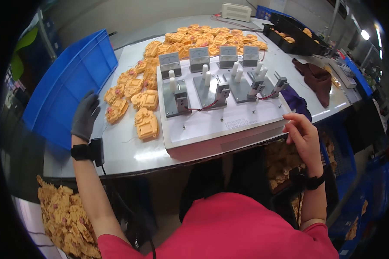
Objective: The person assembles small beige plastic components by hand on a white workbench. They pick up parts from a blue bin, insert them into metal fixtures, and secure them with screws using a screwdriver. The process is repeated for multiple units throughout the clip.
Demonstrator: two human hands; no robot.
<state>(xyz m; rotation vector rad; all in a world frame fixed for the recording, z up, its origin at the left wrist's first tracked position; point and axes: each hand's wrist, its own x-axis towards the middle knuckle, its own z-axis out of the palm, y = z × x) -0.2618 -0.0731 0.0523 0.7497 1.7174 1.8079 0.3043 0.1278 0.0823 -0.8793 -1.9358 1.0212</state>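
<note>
My left hand (85, 117), in a dark grey glove, is stretched out flat between the blue bin and the nearest yellow plastic housings (116, 110); nothing shows in it. My right hand (303, 137) is bare and hovers off the front right corner of the white test fixture (212, 129). Its fingers are loosely bent and apart, with nothing visible between them. On the fixture stand several grey metal stations with white posts (207, 78), clamp blocks (222, 91) and upright panel meters (199, 56). One yellow housing (146, 124) lies beside the fixture's left edge.
A blue bin (73, 82) leans at the left. Heaped yellow housings (203, 39) spread behind the fixture. Black trays (285, 41), a white power box (236, 12) and a brown cloth (315, 80) sit farther back. More yellow parts (69, 216) are piled below the table's left end.
</note>
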